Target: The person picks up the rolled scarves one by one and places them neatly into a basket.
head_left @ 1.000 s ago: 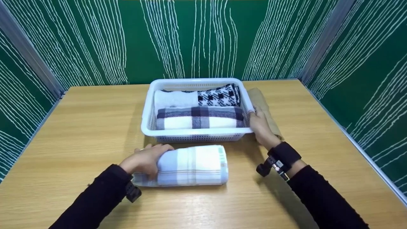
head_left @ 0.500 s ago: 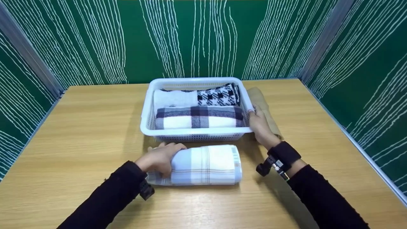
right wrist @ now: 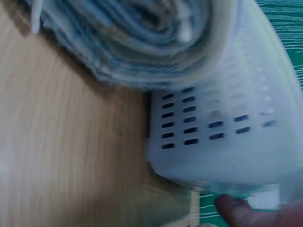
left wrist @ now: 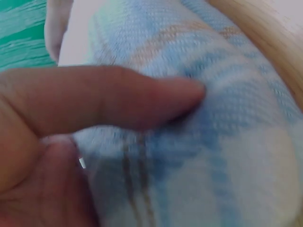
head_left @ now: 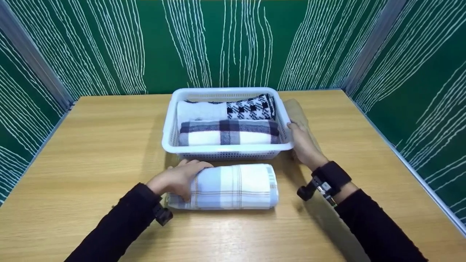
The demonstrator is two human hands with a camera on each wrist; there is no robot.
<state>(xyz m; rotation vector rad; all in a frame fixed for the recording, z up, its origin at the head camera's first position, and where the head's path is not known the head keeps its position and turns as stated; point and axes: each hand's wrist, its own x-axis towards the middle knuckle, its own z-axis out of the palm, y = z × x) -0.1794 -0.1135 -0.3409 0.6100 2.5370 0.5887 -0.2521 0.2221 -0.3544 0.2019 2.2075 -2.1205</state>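
Since a second ago the rolled pale-blue towel [head_left: 227,186] has slid to the right along the wooden table [head_left: 91,145], from a spot left of the basket's middle to one almost square below the white plastic basket [head_left: 225,151], and the left hand [head_left: 180,178] has travelled with it; the basket itself sits a touch farther toward 12 o'clock than before, and the right hand [head_left: 304,145] has followed its side. The left hand lies curled over the roll's left end, thumb and fingers wrapped round the cloth, and the left wrist view shows a finger [left wrist: 123,97] pressed into the weave. The right hand rests against the basket's right wall at 3 o'clock, its fingers fairly straight along the rim, and a fingertip [right wrist: 236,213] shows under the basket's corner in the right wrist view; whether it truly grips the rim I cannot tell. The towel is a thick, tight roll, pale blue and white with thin brown check lines, lying lengthwise just at 6 o'clock of the basket, close to it but apart. Inside the basket lie a black-and-white plaid roll [head_left: 229,133] in front and a houndstooth roll [head_left: 251,107] with a plain white one [head_left: 200,111] behind. A tan folded cloth [head_left: 298,112] lies just beside the basket at 3 o'clock, partly under the right hand.
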